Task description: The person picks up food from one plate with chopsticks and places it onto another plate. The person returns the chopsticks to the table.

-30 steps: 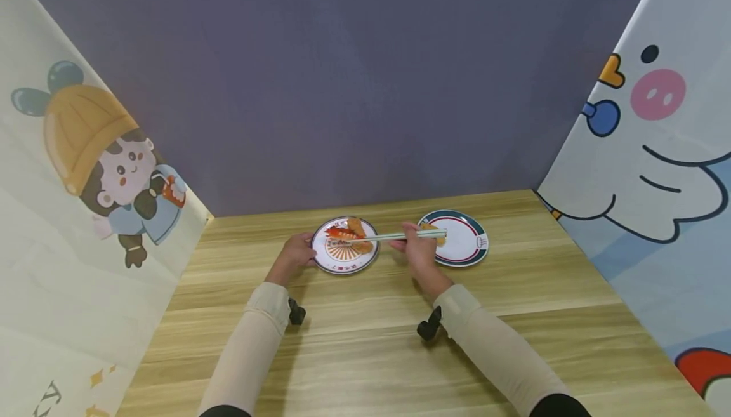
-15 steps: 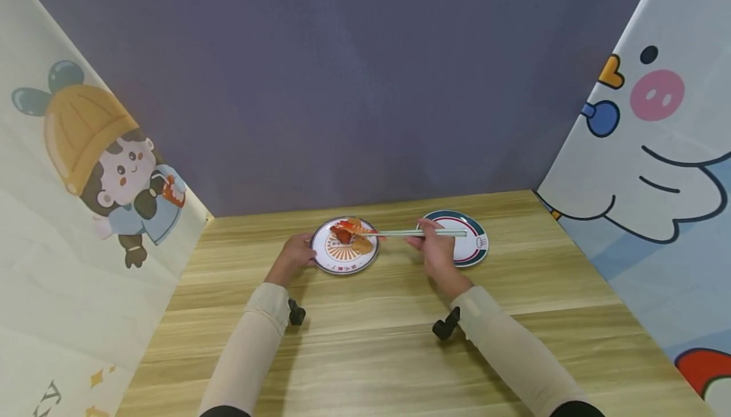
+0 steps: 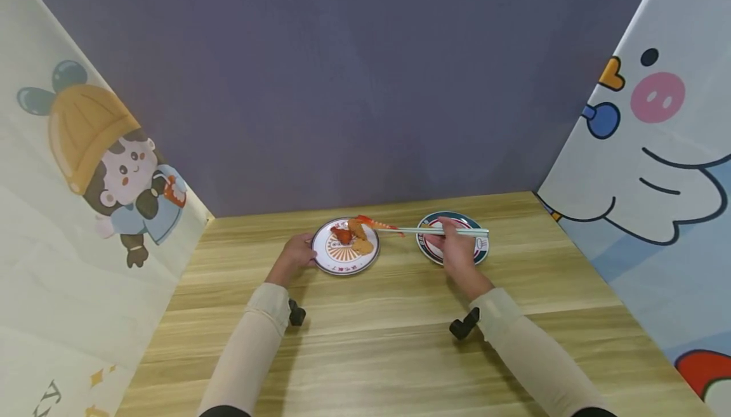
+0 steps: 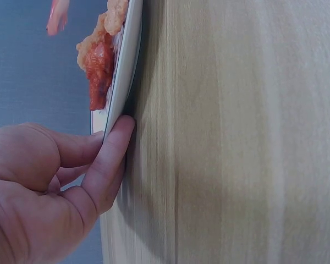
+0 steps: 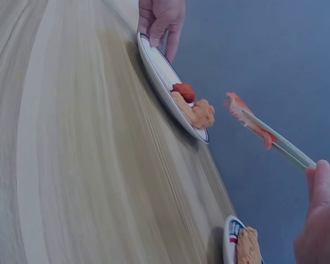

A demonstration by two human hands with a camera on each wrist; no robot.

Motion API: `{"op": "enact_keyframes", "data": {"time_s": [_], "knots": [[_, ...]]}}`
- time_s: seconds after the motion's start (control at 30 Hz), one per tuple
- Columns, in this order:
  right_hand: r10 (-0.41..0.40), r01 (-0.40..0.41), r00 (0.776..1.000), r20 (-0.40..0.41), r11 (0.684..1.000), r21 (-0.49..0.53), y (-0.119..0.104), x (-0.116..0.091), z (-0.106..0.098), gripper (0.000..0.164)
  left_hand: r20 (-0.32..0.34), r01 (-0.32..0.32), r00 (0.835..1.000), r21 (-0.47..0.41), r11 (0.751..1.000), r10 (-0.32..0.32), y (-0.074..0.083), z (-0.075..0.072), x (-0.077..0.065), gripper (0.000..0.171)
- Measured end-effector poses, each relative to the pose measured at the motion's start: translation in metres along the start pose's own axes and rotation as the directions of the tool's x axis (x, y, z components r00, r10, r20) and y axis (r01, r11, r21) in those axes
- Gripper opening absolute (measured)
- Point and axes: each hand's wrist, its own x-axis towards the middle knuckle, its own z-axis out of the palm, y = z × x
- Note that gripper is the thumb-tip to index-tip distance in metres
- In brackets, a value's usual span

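My left hand [image 3: 297,252] pinches the edge of a white plate [image 3: 326,257], thumb above and fingers below in the left wrist view. On that plate lie a dark red piece like a chicken wing [image 4: 100,69] and golden fried pieces [image 5: 202,113]. My right hand [image 3: 459,252] holds pale green chopsticks [image 5: 291,152]. Their tips clamp a red-orange shrimp [image 5: 242,111], which hangs above the table between the two plates. Beneath my right hand stands a green-rimmed plate [image 3: 473,221], partly hidden by the hand; a fried piece [image 5: 248,246] sits on it.
The wooden table [image 3: 354,328] meets a grey-purple back panel [image 3: 365,87]. Printed cartoon panels stand on the left [image 3: 68,226] and right [image 3: 674,169] sides. A black wrist mount [image 3: 465,325] sticks out from the right sleeve.
The right hand has moved right, carrying the shrimp in the chopsticks from over the left plate past its right edge. The left hand has kept its place on the plate's edge.
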Motion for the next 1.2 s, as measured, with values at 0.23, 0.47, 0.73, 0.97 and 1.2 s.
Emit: {"op": "enact_keyframes", "data": {"time_s": [0.23, 0.47, 0.73, 0.97, 1.2], "knots": [[-0.019, 0.019, 1.000, -0.009, 1.000, 0.019, -0.009, 0.004, -0.012, 0.019, 0.002, 0.000, 1.000, -0.006, 1.000, 0.000, 0.000, 0.000, -0.001, 0.063], [0.017, -0.014, 0.998, -0.066, 0.999, 0.037, -0.018, 0.007, -0.026, 0.018, 0.000, -0.014, 1.000, 0.007, 1.000, 0.014, -0.001, 0.001, 0.001, 0.063], [0.035, -0.024, 0.995, -0.099, 0.994, 0.107, -0.026, 0.013, -0.044, 0.021, 0.015, 0.006, 1.000, -0.020, 1.000, -0.006, -0.002, 0.003, 0.002, 0.062], [0.011, 0.003, 0.990, -0.140, 0.995, 0.098, -0.034, 0.018, -0.061, 0.017, 0.006, 0.002, 1.000, 0.001, 1.000, -0.002, -0.001, 0.001, 0.002, 0.064], [-0.008, 0.032, 0.985, -0.173, 0.990, 0.137, -0.039, 0.019, -0.075, 0.020, 0.006, 0.017, 1.000, -0.008, 1.000, -0.017, -0.002, 0.000, 0.002, 0.064]]}}
